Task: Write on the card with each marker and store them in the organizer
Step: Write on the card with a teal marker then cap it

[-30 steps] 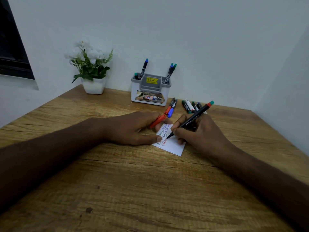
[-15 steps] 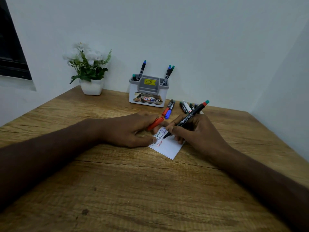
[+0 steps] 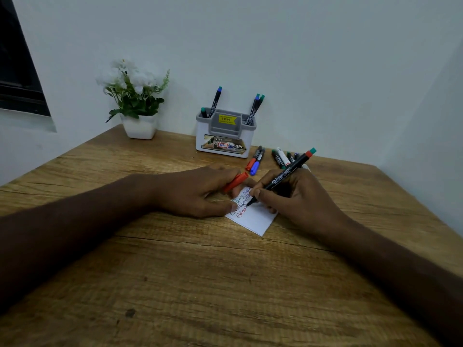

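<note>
A white card point(image 3: 255, 217) lies on the wooden table point(image 3: 200, 284), with lines of blue, green and red writing at its far end. My right hand point(image 3: 295, 199) grips a black marker point(image 3: 283, 175) with a red and green end, its tip touching the card. My left hand point(image 3: 198, 194) holds the red cap point(image 3: 235, 182) between its fingers while its thumb presses the card's left edge. The white and grey organizer point(image 3: 225, 136) stands by the wall with several markers upright in it.
Loose markers lie on the table behind my hands: a red-capped and a blue-capped pair point(image 3: 255, 161) and a cluster point(image 3: 281, 157) to the right. A white pot of flowers point(image 3: 139, 126) stands at the back left. Walls close the back and right sides.
The marker tip has moved left along the card as more red writing appears. My left hand has stayed on the card with the red cap. The view has shifted slightly.
</note>
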Available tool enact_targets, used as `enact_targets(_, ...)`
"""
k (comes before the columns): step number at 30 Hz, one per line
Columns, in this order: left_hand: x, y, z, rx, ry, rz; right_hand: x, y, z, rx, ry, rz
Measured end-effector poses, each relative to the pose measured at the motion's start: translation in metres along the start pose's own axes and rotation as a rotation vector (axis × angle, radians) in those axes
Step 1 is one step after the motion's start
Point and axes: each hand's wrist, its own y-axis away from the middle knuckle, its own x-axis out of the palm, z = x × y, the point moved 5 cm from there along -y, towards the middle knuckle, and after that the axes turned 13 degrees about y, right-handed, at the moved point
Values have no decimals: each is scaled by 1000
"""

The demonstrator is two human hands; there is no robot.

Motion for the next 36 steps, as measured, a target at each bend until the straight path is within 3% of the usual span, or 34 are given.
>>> enact_targets(36, -1, -2, 7, 8, -38, -8, -1, -4, -11, 124, -37, 10)
